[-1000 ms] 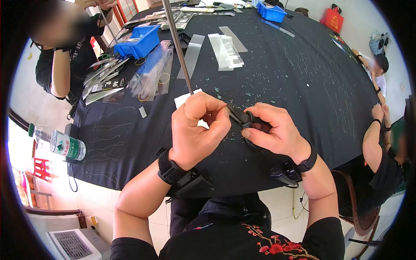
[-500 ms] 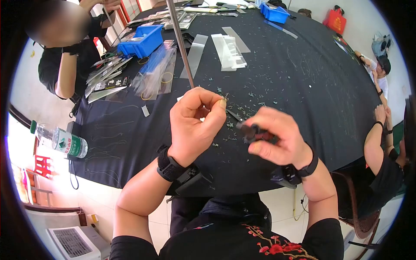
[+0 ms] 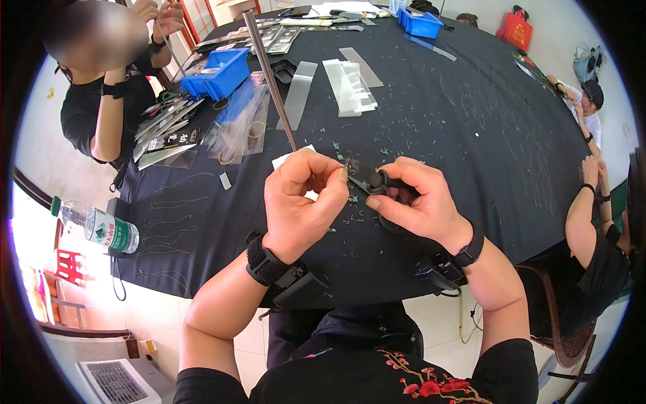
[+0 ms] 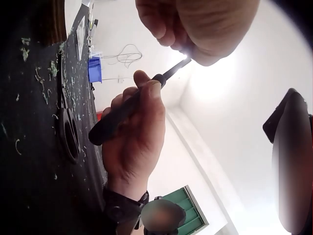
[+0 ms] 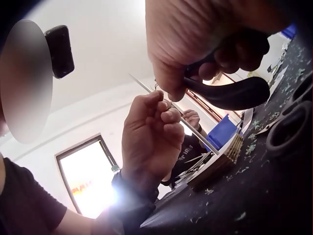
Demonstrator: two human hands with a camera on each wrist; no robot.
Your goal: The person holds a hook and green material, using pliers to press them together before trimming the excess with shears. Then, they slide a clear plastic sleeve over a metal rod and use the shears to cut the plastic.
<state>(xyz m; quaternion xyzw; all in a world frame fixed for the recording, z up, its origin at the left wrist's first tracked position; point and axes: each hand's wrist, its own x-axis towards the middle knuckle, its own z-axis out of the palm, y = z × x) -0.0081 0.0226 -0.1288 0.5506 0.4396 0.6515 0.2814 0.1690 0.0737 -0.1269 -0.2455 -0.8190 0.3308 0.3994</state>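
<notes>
My left hand (image 3: 301, 205) pinches a tiny, thin, light-coloured piece between thumb and forefinger; cannot tell what it is. To its right, my right hand (image 3: 425, 202) grips black-handled pliers (image 3: 367, 178), their dark head pointing at the left fingertips. One pliers handle (image 4: 120, 117) shows plainly in the left wrist view. Below the hands, black-handled scissors (image 5: 287, 128) lie on the dark cloth among green scraps (image 3: 336, 149). Just beyond the left hand, a slanting metal rod (image 3: 272, 81) rises from a block (image 5: 215, 169) with a pale top.
A water bottle (image 3: 108, 229) and several thin looped strands (image 3: 171, 202) lie at the left. Clear strips (image 3: 350, 87), plastic sleeves (image 3: 235, 128) and a blue bin (image 3: 217, 73) lie farther back. Other people (image 3: 101, 87) sit round the table.
The right hand with the pliers drew back to the right, blurred, half a second ago. It has now returned to the left fingertips. The left hand keeps its pinch.
</notes>
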